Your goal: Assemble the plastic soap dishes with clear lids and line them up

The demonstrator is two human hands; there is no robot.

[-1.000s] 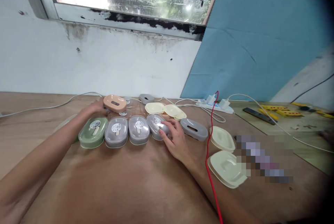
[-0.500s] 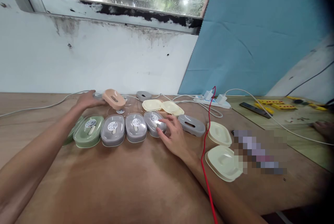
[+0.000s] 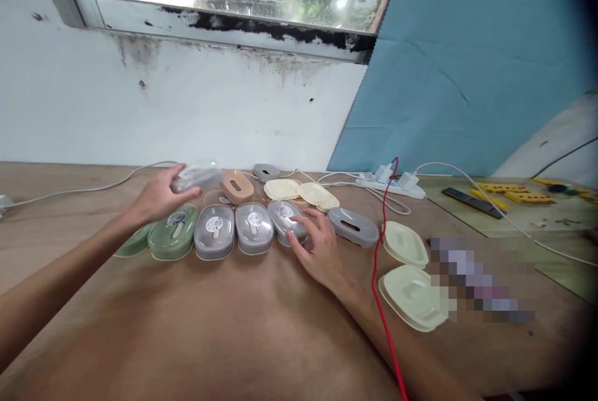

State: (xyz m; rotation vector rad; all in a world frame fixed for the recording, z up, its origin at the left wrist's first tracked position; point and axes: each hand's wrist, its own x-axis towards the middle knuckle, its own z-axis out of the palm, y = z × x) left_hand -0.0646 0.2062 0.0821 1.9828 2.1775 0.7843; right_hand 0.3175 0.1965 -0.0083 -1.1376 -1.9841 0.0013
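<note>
My left hand (image 3: 156, 197) is closed on a clear plastic lid (image 3: 195, 175), held just above the far end of a row of small oval boxes. That row holds a green box (image 3: 174, 239) and three grey boxes (image 3: 253, 228) with clear lids and round stickers. A peach-coloured box (image 3: 237, 186) lies behind the row, apart from my left hand. My right hand (image 3: 316, 245) rests with fingers spread on the rightmost grey box (image 3: 285, 220).
A lone grey box (image 3: 352, 227) lies right of my hand, cream lids (image 3: 402, 243) beyond it and more cream lids (image 3: 299, 192) at the back. A red cable (image 3: 380, 301) crosses the wooden table. A white power strip (image 3: 390, 185) and yellow parts (image 3: 499, 189) sit far right.
My left hand has let go of the peach box, which now lies on the table behind the row, and holds a clear lid instead. My right hand has stayed on the grey box.
</note>
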